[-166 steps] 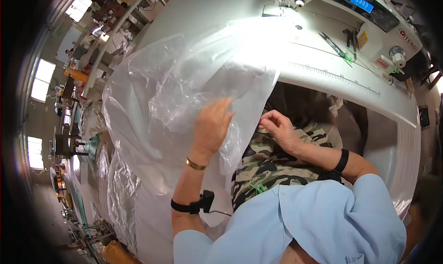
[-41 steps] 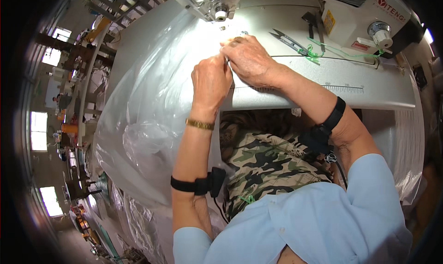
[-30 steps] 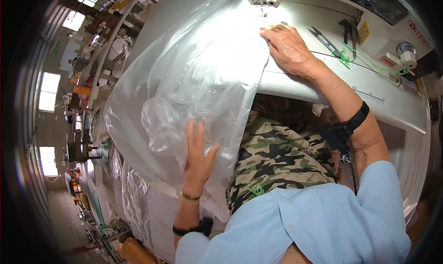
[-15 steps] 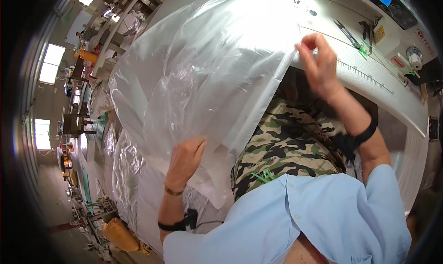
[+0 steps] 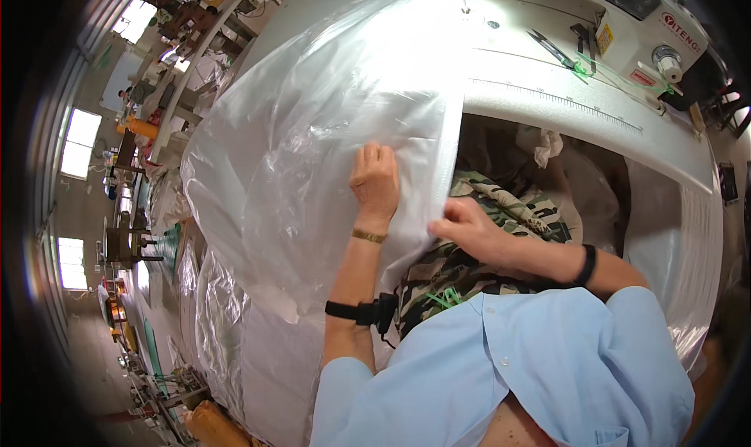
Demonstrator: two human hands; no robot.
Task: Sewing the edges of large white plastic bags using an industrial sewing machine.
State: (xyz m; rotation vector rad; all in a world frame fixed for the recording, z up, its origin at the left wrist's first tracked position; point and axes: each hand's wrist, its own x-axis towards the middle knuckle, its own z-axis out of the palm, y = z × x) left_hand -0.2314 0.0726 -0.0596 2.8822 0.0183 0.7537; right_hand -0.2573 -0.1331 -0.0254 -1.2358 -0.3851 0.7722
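A large, translucent, silvery plastic sheet (image 5: 274, 165) spreads from the sewing machine's needle area (image 5: 468, 5) down toward my lap. My left hand (image 5: 375, 179) is on the middle of the sheet, fingers curled closed on the film, with creases running around it. At the sheet's right edge, above my thigh, my right hand (image 5: 469, 229) pinches the folded hem (image 5: 447, 154) between thumb and fingers. This hem runs nearly straight up to the sewing machine (image 5: 637, 32). Bright light washes out the sheet near the needle.
Thread snips (image 5: 554, 50) with green string lie on the machine bed, beyond a printed ruler scale (image 5: 547, 93). The table edge (image 5: 579, 118) curves above my lap. More plastic film (image 5: 215, 314) hangs at the left. A crumpled white scrap (image 5: 547, 146) is under the table.
My right hand has come down along the hem from near the needle to my lap. My left hand has moved up and right across the sheet. The hem now hangs more upright.
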